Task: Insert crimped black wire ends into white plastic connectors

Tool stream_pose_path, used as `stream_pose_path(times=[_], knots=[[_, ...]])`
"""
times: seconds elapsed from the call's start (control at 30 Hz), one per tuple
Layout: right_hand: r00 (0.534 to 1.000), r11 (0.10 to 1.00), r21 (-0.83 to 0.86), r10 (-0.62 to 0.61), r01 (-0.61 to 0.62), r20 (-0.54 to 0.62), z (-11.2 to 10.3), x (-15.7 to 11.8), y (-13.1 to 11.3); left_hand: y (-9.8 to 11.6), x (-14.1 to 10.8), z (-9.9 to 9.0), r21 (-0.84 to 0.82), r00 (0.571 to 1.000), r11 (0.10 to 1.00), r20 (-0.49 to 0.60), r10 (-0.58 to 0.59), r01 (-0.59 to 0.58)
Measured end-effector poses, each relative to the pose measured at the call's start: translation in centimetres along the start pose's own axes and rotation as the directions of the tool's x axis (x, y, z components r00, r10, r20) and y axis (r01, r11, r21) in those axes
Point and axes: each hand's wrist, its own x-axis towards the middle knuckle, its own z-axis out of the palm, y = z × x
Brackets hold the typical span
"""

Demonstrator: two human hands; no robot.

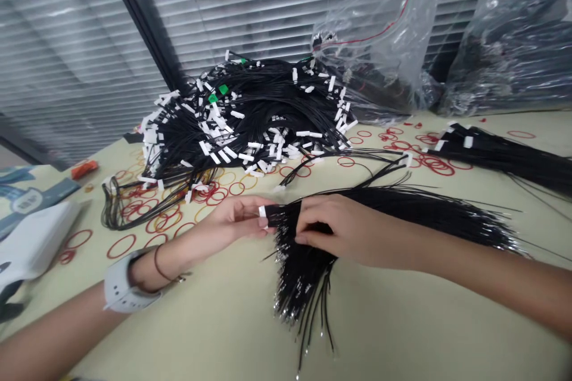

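Observation:
Between the thumb and fingers of my left hand [235, 218] is a small white connector [263, 216], with black wires running from it to the right. My right hand [333, 223] is closed in a pinch just right of it, over a thick bundle of black wires [304, 286]. What sits between its fingertips is hidden. The bundle's bare metal-tipped ends fan out toward me below the hands. More black wires [424, 208] stretch right behind my right forearm, also ending in shiny metal tips.
A big heap of black cables with white connectors [268, 107] lies at the back by the blinds. Red rubber bands [121, 246] are scattered around. A white device [42, 241] stands at left, another cable bundle [504, 158] at right. Clear plastic bags [379, 53] stand behind.

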Motion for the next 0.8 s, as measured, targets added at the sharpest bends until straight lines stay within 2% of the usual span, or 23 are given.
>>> stream_pose_path(times=[0.2,0.3,0.47,0.8], knots=[[0.971,0.981,0.177,0.113,-0.076,-0.211,1.6,0.2,0.1,0.0,0.2,-0.2,0.109,0.999,0.993,0.010,0.033,-0.034],[0.948,0.974,0.210,0.148,-0.090,-0.281,2.5,0.2,0.2,0.0,0.2,-0.2,0.091,0.999,0.995,0.019,0.031,-0.033],[0.939,0.974,0.204,0.163,-0.103,-0.304,3.2,-0.5,0.4,0.1,0.0,-0.2,0.033,1.000,0.999,-0.006,0.001,-0.001],[0.884,0.954,0.200,0.286,-0.224,-0.369,3.4,-0.7,0.7,-0.1,0.0,-0.4,-0.021,0.995,0.997,-0.072,-0.075,0.074]])
